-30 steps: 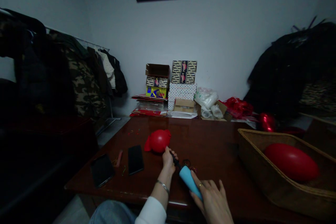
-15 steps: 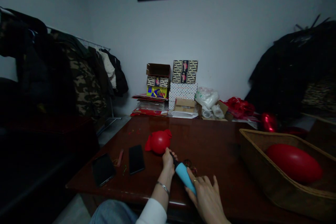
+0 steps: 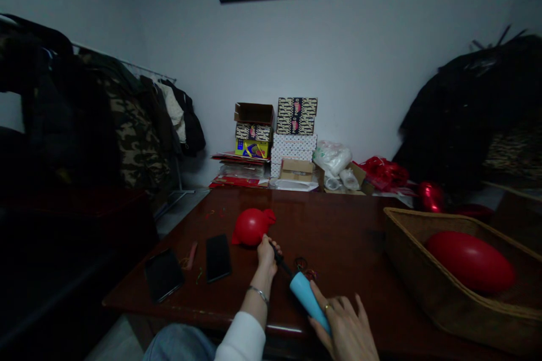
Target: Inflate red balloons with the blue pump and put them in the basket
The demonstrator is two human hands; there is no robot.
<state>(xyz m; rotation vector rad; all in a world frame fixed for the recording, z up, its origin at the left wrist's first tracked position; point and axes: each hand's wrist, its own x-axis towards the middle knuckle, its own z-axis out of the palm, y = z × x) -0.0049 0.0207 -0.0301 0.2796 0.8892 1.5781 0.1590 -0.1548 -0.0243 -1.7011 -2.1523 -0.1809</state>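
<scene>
A small red balloon, partly inflated with limp ends, rests above the table just beyond my left hand. That hand is closed around the black nozzle end of a hand balloon pump, right where it meets the balloon; the balloon's neck is hidden by the fingers. The pump slants toward me, with a black shaft showing between its light blue barrel and my left hand. My right hand grips the blue barrel near its lower end between thumb and index finger, its other fingers stretched out.
Two dark phones and a tablet-like slab would overlap the left side; a pinkish stick lies between. Coloured bands lie beyond the pump. At right, a wicker basket holds a large red balloon. Boxes stand behind.
My right hand has drawn the blue barrel down and to the right, baring more black shaft. My left hand and the small balloon have shifted slightly left; the balloon looks rounder.
</scene>
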